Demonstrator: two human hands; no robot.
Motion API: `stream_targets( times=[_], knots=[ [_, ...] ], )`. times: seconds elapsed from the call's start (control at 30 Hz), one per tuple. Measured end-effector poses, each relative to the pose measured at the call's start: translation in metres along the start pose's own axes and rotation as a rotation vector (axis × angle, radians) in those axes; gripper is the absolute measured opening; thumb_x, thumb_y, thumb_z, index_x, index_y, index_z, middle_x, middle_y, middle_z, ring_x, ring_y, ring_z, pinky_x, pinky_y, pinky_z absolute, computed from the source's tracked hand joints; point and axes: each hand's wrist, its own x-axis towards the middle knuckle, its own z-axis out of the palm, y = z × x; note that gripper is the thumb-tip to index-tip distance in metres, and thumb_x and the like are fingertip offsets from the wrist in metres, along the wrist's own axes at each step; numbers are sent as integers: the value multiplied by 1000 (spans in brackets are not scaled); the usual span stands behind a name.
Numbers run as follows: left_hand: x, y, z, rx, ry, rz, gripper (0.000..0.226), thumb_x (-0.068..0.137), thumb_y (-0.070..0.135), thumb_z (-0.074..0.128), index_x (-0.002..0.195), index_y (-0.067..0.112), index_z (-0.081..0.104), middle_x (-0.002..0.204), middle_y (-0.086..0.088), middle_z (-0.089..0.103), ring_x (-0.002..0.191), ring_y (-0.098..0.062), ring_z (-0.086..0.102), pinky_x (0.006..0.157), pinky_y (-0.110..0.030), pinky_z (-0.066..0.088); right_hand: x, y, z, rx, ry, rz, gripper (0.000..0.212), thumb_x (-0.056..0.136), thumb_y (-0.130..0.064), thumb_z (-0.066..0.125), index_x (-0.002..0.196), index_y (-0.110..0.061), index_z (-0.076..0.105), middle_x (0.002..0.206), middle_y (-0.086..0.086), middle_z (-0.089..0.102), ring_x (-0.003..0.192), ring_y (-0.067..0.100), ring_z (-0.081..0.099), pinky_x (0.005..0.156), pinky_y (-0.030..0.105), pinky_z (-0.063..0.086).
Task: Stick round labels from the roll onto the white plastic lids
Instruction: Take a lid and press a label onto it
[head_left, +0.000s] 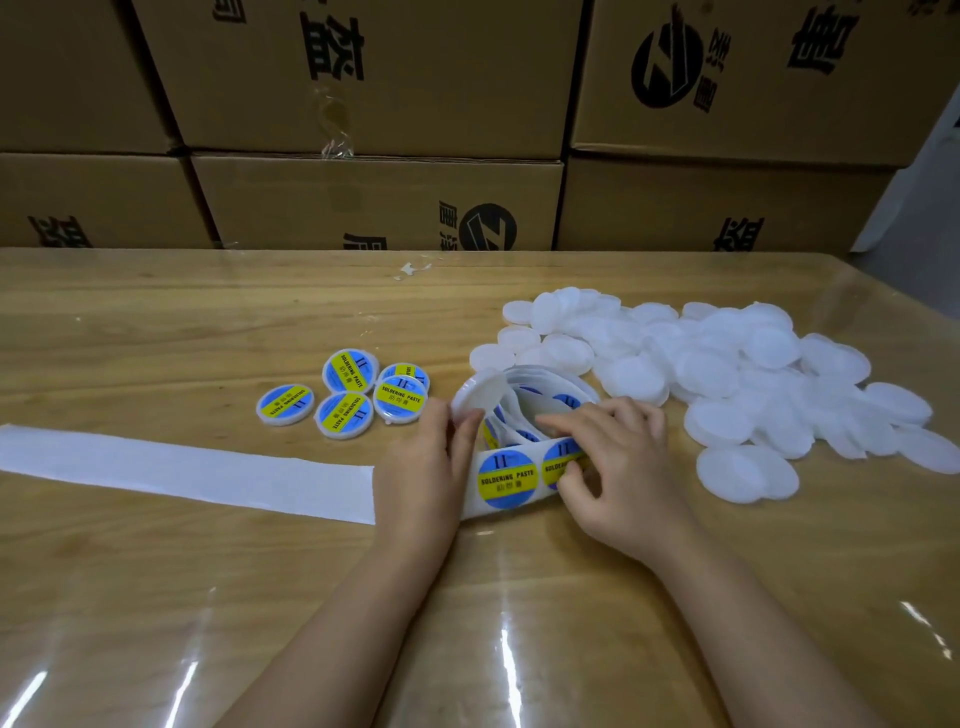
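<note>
My left hand (423, 467) holds a blank white lid (480, 397) tilted up between thumb and fingers, just left of the label roll (540, 405). The roll lies loosely coiled on the table, its strip showing blue and yellow round labels (506, 478). My right hand (613, 457) rests on the strip, thumb and fingertips pinching the edge of the second label (558, 465). A large heap of blank white lids (727, 364) spreads to the right. Several labelled lids (345, 397) lie in a cluster to the left.
The empty white backing strip (182, 467) trails left across the wooden table (156, 322) under clear plastic film. Stacked cardboard boxes (374, 197) wall off the far edge. A small scrap of clear tape (413, 270) lies near the boxes.
</note>
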Motion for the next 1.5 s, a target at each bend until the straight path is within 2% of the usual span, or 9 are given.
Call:
stream_targets(
  times=[0.07,0.17,0.4,0.6,0.77,1.0,1.13,1.33,1.5],
  knots=[
    [2,2,-2,128,84,109,34,94,43,45,70,18,39,53,-5,52,52,-34,48,45,-34,34,0,-1,0,-49,-10,-2,38,75,-27,45,106,-25,66,94,-15,61,94,11,46,89,28,23],
    [1,7,-3,175,134,200,31,90,26,59,67,9,46,51,-9,52,50,-35,45,46,-33,32,1,-3,1,-73,14,-18,33,77,-29,48,103,-26,67,89,-15,62,85,12,48,82,29,25],
    [0,3,5,-39,68,123,26,91,28,57,73,13,47,58,12,40,64,-28,40,61,-31,28,0,-8,0,-62,70,-33,33,81,-39,50,107,-26,68,83,-16,60,81,13,50,88,30,24],
    [1,0,6,-70,15,87,29,92,35,53,72,18,41,49,7,39,52,-20,42,47,-32,26,1,-13,0,-62,190,-102,28,77,-31,57,100,-22,70,96,-7,61,93,15,51,91,33,27],
    [4,-1,7,-304,-62,-67,30,92,31,56,67,28,39,45,15,47,44,-4,41,45,-17,29,0,-24,10,-59,218,-249,19,74,-20,66,92,-24,71,95,-9,63,89,16,54,90,34,28],
    [10,0,4,-530,-182,-206,33,89,29,61,83,-3,55,60,-9,48,58,-13,43,55,-23,36,0,-22,15,-90,198,-293,25,81,-23,66,106,-27,67,99,-14,62,85,16,51,78,31,32],
    [9,3,4,-670,-310,-241,25,89,23,62,85,-1,58,59,1,60,65,-16,57,65,-29,44,0,-24,17,24,111,-313,28,82,-15,65,110,-19,65,98,-3,60,80,20,56,69,36,43],
    [7,4,4,-760,-364,-246,38,76,41,64,82,4,59,59,0,59,60,-15,55,56,-22,43,0,-29,15,92,67,-334,26,87,-15,59,111,-21,64,95,0,60,79,14,53,72,27,39],
    [7,4,6,-745,-376,-227,21,86,29,62,78,10,58,51,6,59,51,-5,55,50,-14,42,0,-31,13,101,72,-345,21,86,-10,63,101,-21,71,94,0,62,74,12,53,66,33,44]
  ],
)
